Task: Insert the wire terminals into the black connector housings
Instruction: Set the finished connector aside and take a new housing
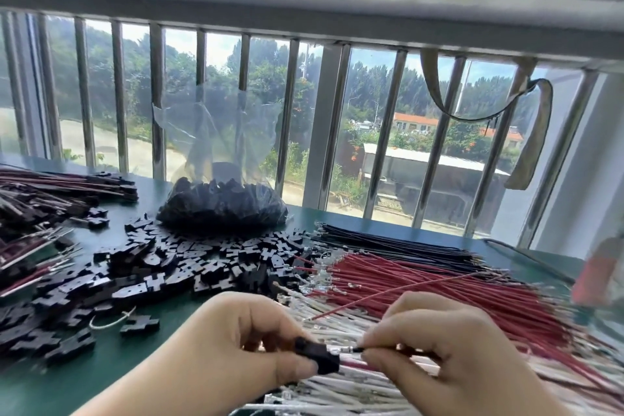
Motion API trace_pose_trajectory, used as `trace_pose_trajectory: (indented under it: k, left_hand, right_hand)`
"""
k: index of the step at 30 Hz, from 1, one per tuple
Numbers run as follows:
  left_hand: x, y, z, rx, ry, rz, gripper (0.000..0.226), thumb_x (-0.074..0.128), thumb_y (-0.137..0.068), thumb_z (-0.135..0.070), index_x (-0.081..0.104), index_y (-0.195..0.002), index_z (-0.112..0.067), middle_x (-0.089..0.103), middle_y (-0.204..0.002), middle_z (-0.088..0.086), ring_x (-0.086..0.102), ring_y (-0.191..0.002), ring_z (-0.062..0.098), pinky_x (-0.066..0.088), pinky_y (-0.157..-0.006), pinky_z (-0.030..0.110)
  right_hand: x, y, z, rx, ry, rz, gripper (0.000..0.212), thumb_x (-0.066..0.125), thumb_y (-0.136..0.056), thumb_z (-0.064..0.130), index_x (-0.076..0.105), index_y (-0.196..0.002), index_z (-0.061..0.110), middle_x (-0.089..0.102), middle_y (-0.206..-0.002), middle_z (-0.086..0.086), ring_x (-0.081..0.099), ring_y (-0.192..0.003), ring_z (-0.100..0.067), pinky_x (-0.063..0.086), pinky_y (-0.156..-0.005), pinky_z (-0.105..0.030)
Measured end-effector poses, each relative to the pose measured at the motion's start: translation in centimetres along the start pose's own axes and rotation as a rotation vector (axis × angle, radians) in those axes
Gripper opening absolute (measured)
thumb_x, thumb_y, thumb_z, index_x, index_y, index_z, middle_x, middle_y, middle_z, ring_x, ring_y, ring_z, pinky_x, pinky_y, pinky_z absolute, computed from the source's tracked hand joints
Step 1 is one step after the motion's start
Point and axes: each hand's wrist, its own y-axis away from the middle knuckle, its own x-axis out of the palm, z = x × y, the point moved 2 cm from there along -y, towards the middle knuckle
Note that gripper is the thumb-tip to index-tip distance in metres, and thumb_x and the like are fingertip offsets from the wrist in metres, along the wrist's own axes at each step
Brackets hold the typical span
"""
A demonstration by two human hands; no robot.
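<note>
Bare green tabletop (135,351) shows only in a strip on the near left, hemmed by a loose heap of black housings (175,267) to the left and far side and by wire bundles on the right. At the near centre the left hand (233,344) pinches one black connector housing (317,356) between thumb and curled fingers, held just above the white wires (337,385). The right hand (449,351) pinches a dark wire (388,348) whose shiny metal terminal (351,349) sits at the housing's right face. Red wires (439,290) and black wires (398,243) lie beyond, and a clear bag of housings (223,203) stands by the far edge.
</note>
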Motion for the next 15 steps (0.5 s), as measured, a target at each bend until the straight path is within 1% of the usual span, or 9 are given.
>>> trace_pose_trajectory:
  k: [2, 4, 6, 8, 9, 11, 13, 15]
  left_hand:
    - [0.12, 0.12, -0.14, 0.014, 0.010, 0.005, 0.031, 0.077, -0.042, -0.054, 0.076, -0.068, -0.037, 0.073, -0.077, -0.003, 0.058, -0.060, 0.001, 0.049, -0.062, 0.018]
    - [0.15, 0.22, -0.20, 0.021, 0.021, 0.017, 0.032, 0.077, -0.043, -0.054, 0.076, -0.070, -0.037, 0.074, -0.077, -0.002, 0.058, -0.061, 0.002, 0.049, -0.064, 0.019]
    - [0.14, 0.31, -0.22, 0.020, 0.046, 0.036, 0.037, 0.078, -0.044, -0.055, 0.077, -0.074, -0.034, 0.074, -0.078, 0.002, 0.058, -0.063, 0.008, 0.048, -0.066, 0.024]
    - [0.16, 0.40, -0.22, 0.012, 0.064, 0.050, 0.047, 0.079, -0.042, -0.061, 0.077, -0.078, -0.031, 0.073, -0.080, 0.007, 0.058, -0.066, 0.015, 0.047, -0.067, 0.030]
    - [0.19, 0.43, -0.20, 0.008, 0.065, 0.047, 0.050, 0.079, -0.041, -0.064, 0.076, -0.079, -0.031, 0.073, -0.081, 0.008, 0.059, -0.068, 0.017, 0.047, -0.068, 0.032]
    - [0.24, 0.43, -0.19, 0.007, 0.058, 0.027, 0.046, 0.079, -0.041, -0.060, 0.076, -0.078, -0.033, 0.073, -0.081, 0.007, 0.060, -0.068, 0.016, 0.048, -0.068, 0.031]
    - [0.25, 0.39, -0.25, 0.004, 0.063, 0.018, 0.039, 0.076, -0.044, -0.056, 0.076, -0.077, -0.035, 0.073, -0.080, 0.006, 0.060, -0.066, 0.012, 0.049, -0.066, 0.027]
    - [0.29, 0.44, -0.39, 0.007, 0.079, 0.043, 0.044, 0.079, -0.042, -0.059, 0.076, -0.078, -0.034, 0.072, -0.081, 0.010, 0.060, -0.066, 0.011, 0.048, -0.066, 0.026]
  right_hand:
    - [0.13, 0.10, 0.33, 0.009, 0.011, -0.027, 0.020, 0.078, -0.072, 0.030, 0.071, -0.081, 0.047, 0.062, -0.080, 0.022, 0.062, -0.077, 0.003, 0.045, -0.066, -0.007]
    - [0.26, 0.24, 0.65, 0.009, 0.009, -0.058, 0.018, 0.079, -0.070, 0.031, 0.071, -0.077, 0.045, 0.061, -0.076, 0.019, 0.061, -0.072, 0.001, 0.044, -0.060, -0.005]
    - [0.28, 0.39, 0.74, 0.004, 0.014, -0.075, 0.012, 0.080, -0.070, 0.032, 0.073, -0.074, 0.041, 0.060, -0.070, 0.018, 0.060, -0.068, 0.001, 0.042, -0.057, -0.004]
    - [0.25, 0.50, 0.91, 0.016, -0.010, -0.080, 0.011, 0.082, -0.069, 0.030, 0.074, -0.069, 0.038, 0.059, -0.065, 0.018, 0.058, -0.063, 0.003, 0.039, -0.054, -0.002]
    - [0.28, 0.55, 0.99, 0.027, -0.027, -0.074, 0.011, 0.082, -0.068, 0.028, 0.074, -0.066, 0.036, 0.058, -0.062, 0.018, 0.056, -0.061, 0.004, 0.038, -0.054, -0.002]
    - [0.41, 0.65, 0.99, 0.032, -0.042, -0.064, 0.008, 0.080, -0.068, 0.031, 0.073, -0.066, 0.035, 0.057, -0.060, 0.016, 0.054, -0.059, 0.003, 0.037, -0.057, -0.001]
    - [0.41, 0.84, 0.80, 0.011, 0.000, -0.087, 0.006, 0.079, -0.071, 0.038, 0.073, -0.069, 0.036, 0.057, -0.063, 0.014, 0.055, -0.060, 0.000, 0.040, -0.057, -0.004]
    - [0.31, 0.99, 0.78, -0.027, 0.089, -0.129, 0.003, 0.074, -0.070, 0.039, 0.072, -0.072, 0.037, 0.056, -0.066, 0.012, 0.057, -0.063, -0.003, 0.043, -0.054, -0.010]
